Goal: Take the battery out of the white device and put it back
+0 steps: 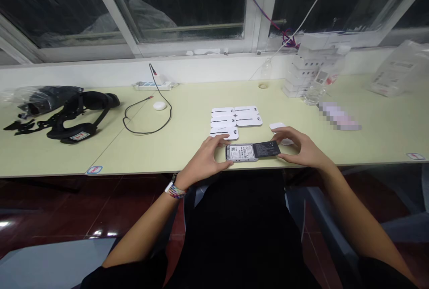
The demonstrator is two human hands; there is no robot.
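Note:
My left hand (211,155) grips the left end of a small flat device (240,152) between thumb and fingers. The back of this device is open, showing a white printed label with a square code and barcodes. My right hand (300,148) pinches the right end of a black battery (267,149) with small print. The battery's left edge meets the right end of the device; whether it is seated cannot be made out. Behind my right fingers lies a white rounded cover (276,125), partly hidden. Several white rounded devices (248,120) with a black stripe lie just beyond my hands.
At the left are a black headset (78,119) and a black cable (147,133) around a white round object (160,106). A power strip (154,86) sits by the wall. Stacked white boxes (301,72), a plastic bottle (315,93) and a plastic bag (398,70) stand back right.

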